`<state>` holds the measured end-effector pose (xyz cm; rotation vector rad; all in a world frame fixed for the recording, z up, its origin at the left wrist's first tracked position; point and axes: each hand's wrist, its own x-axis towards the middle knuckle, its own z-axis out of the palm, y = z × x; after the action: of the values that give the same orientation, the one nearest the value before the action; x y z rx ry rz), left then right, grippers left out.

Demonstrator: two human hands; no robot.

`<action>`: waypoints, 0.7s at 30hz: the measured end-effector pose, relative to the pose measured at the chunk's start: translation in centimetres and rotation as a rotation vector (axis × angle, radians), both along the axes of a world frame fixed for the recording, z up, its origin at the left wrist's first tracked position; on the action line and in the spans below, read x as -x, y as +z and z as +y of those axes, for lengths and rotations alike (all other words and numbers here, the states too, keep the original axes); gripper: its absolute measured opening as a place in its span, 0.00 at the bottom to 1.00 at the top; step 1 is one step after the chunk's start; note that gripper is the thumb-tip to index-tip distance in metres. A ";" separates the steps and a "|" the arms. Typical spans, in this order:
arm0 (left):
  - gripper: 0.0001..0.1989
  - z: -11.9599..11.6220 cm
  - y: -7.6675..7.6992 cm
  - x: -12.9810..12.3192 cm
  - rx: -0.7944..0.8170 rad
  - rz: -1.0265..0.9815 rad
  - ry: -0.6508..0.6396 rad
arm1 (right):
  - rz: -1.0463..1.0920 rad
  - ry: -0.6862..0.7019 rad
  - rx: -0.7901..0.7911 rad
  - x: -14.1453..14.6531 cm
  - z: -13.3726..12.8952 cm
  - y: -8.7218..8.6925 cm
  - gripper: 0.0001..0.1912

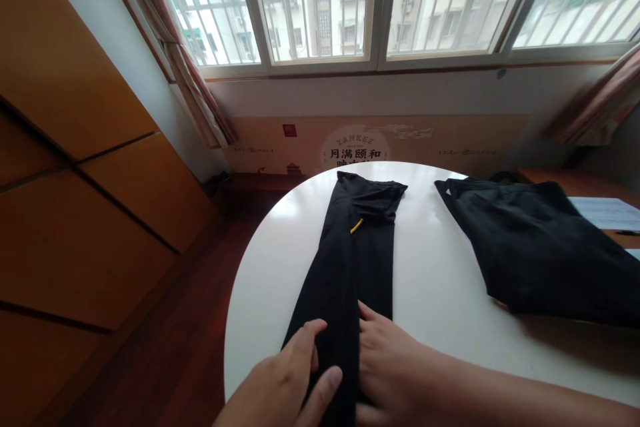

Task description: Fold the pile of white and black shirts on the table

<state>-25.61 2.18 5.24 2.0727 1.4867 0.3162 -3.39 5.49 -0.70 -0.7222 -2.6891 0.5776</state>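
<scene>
A long black garment point(335, 267) lies lengthwise on the white round table point(260, 280), its far end folded over near the back edge. A short yellow strip point(357, 226) shows on it. My left hand point(287, 377) is over the garment's near left part, thumb and fingers apart, holding nothing. On the right side, my right hand point(383, 360) rests at the garment's edge, and its fingertips are partly hidden by the cloth, so whether they grip it cannot be made out.
Folded dark clothing point(540, 247) lies on the table's right side. Beyond it, papers point(605, 213) rest on a brown wooden surface point(540, 178). Wooden cabinet doors point(75, 213) stand at the left, and a barred window with curtains is behind the table.
</scene>
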 end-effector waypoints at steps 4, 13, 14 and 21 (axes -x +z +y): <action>0.18 2.4 -1.0 -0.3 0.018 0.270 0.079 | -0.074 0.024 0.017 -2.5 -1.5 0.9 0.29; 0.10 5.9 -1.5 -1.9 0.064 0.103 -0.034 | -0.128 -0.093 0.068 -6.5 -3.1 -0.6 0.39; 0.10 5.9 -1.4 -1.7 0.085 0.064 -0.014 | -0.126 -0.104 0.109 -7.1 -3.2 -0.3 0.40; 0.07 3.2 -1.9 -1.3 -0.211 0.050 -0.032 | -0.165 -0.103 0.367 -9.2 -3.2 3.9 0.47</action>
<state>-24.34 5.41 3.30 2.2824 1.5039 0.4281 5.79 2.27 3.19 -1.0377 -2.7002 1.0428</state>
